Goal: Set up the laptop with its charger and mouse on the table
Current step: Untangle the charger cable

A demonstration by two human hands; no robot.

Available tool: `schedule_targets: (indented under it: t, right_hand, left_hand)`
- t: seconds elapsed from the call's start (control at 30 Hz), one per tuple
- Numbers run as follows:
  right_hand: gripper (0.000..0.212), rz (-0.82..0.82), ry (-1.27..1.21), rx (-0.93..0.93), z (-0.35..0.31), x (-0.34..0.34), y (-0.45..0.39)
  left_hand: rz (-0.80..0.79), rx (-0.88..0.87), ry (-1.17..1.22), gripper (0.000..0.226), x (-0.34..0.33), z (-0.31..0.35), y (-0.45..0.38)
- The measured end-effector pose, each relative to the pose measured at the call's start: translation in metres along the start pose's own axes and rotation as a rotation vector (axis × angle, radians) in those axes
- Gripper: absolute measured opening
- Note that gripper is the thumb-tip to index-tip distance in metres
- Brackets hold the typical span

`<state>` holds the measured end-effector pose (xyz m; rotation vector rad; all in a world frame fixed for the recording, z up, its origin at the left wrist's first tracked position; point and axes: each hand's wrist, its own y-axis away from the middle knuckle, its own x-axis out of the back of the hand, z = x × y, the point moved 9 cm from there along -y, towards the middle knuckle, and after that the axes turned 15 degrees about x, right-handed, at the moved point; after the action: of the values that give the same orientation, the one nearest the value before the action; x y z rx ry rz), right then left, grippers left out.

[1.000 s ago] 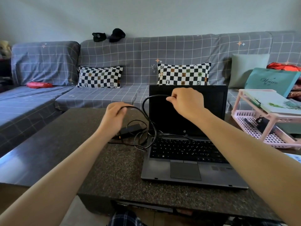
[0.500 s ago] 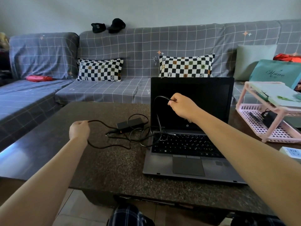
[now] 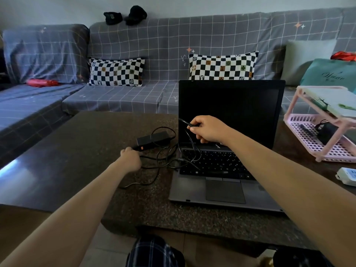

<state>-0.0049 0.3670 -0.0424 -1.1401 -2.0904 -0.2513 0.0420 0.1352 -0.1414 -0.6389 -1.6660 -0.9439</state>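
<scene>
The laptop stands open near the worktop's right front edge; the right hand pinches the charger cable above the keyboard, presumably to free the plug; the left hand, fingers curled on cable, steadies the tangle beside the charger brick; no mouse is visible.

Dim, soft indoor light is recorded. A pale glare patch is noted on the table at its left edge. Wide-angle bending is seen at the borders; focus is slightly soft throughout.

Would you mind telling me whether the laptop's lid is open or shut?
Open: the grey laptop stands with its dark screen upright and keyboard exposed.
</scene>
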Motion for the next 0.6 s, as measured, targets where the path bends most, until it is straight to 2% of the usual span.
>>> schedule_targets:
  t: [0.07,0.13,0.2,0.23,0.27,0.33,0.4,0.53,0.6]
  right_hand:
    - [0.011,-0.015,0.004,0.007,0.0,-0.004,0.0]
    - [0.012,-0.017,0.0,0.01,0.002,-0.007,0.0]
    - [0.013,-0.007,0.007,0.007,0.005,-0.008,-0.001]
    - [0.013,0.003,0.015,0.007,0.007,-0.007,-0.001]
    - [0.013,0.014,0.022,0.007,0.009,-0.005,-0.001]
    - [0.014,0.029,0.031,0.013,0.011,-0.003,0.0]
    - [0.014,0.029,0.041,0.021,0.013,-0.001,0.003]
    - [0.013,0.023,0.051,0.029,0.017,-0.003,0.003]
    - [0.012,0.023,0.034,0.023,0.019,-0.006,0.0]
  left_hand:
    - [-0.006,-0.054,0.012,0.045,0.002,0.014,0.006]
    - [0.186,-0.114,0.117,0.037,0.02,0.028,0.017]
    - [0.402,-0.302,0.259,0.033,0.039,0.058,0.044]
    - [0.412,-0.455,0.325,0.032,0.042,0.079,0.06]
    - [0.352,-0.61,0.347,0.032,0.04,0.102,0.078]
    - [0.176,-0.823,0.186,0.045,0.015,0.14,0.106]
    - [0.152,-0.946,0.016,0.045,-0.01,0.161,0.12]
    - [0.197,-0.961,0.148,0.034,-0.015,0.171,0.12]
    - [0.157,-0.919,0.294,0.031,-0.008,0.165,0.115]
